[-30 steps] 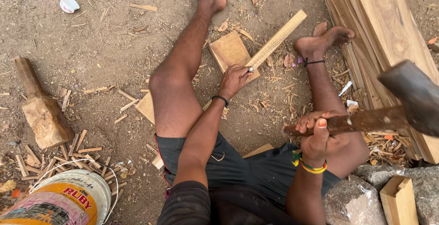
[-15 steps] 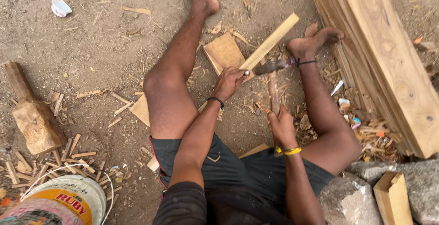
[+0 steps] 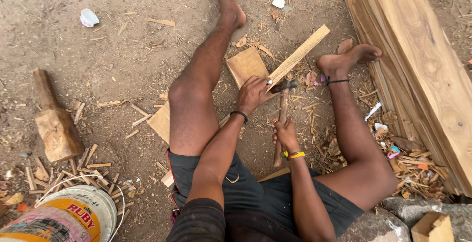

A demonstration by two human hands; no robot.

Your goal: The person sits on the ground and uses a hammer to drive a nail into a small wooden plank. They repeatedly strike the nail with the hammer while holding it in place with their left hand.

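The stack of planks [image 3: 423, 70] is lying beside the person's right leg, within reach. The wooden slat [image 3: 298, 55] is slanting over a square block [image 3: 246, 65] on the ground between the legs, so the block is backing it. The left hand [image 3: 253, 94] is gripping the slat's near end, steadying it. The right hand [image 3: 285, 134] is closing around the hatchet [image 3: 282, 109] handle, its head meeting the slat just beside the left-hand fingers.

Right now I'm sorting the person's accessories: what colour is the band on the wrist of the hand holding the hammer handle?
Yellow and green wristband, head view.
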